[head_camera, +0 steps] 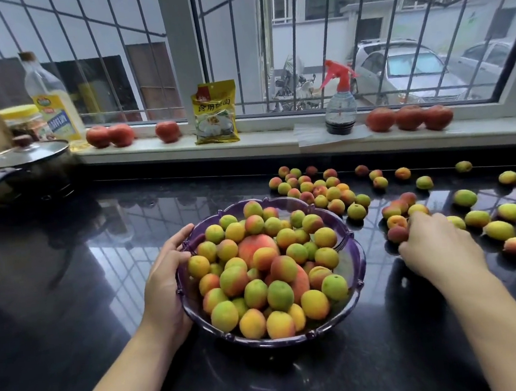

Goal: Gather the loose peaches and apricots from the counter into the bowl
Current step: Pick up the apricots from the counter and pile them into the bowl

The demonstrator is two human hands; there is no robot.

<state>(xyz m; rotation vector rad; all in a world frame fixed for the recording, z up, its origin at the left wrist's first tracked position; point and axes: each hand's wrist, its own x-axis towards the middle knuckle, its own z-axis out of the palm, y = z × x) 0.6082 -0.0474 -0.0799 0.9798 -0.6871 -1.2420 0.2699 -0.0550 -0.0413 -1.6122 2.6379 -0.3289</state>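
- glossy black counter (72, 307) under a barred window (235, 40), grey street and parked cars beyond.
- nearest, two bare forearms reaching in from the bottom edge.
- left hand (164, 286) cupped against the left wall of the purple bowl (356, 267), fingers curled round the scalloped rim, thumb up near the far side of the rim.
- bowl in the middle of the counter, heaped with small yellow, green and red-blushed apricots (279, 294), one bigger peach (255, 247) half buried among them.
- right hand (438, 244) just right of the bowl, palm down on the counter, fingers bent over a small cluster of loose fruit (398, 222); fingertips hidden, so cannot tell whether any piece is actually gripped.
- more loose apricots (502, 230) scattered to the right of that hand, well apart from each other.
- behind the bowl, a tight pile of fruit (319, 189) and a few strays along the counter's back edge.
- far left, a lidded pot (30, 166) with a dark handle.
- on the windowsill (261, 141): oil bottle (52, 98), yellow-lidded jar (22, 120), yellow packet (214, 112), red-topped spray bottle (339, 99), and six red tomatoes (408, 117) in two groups of three.
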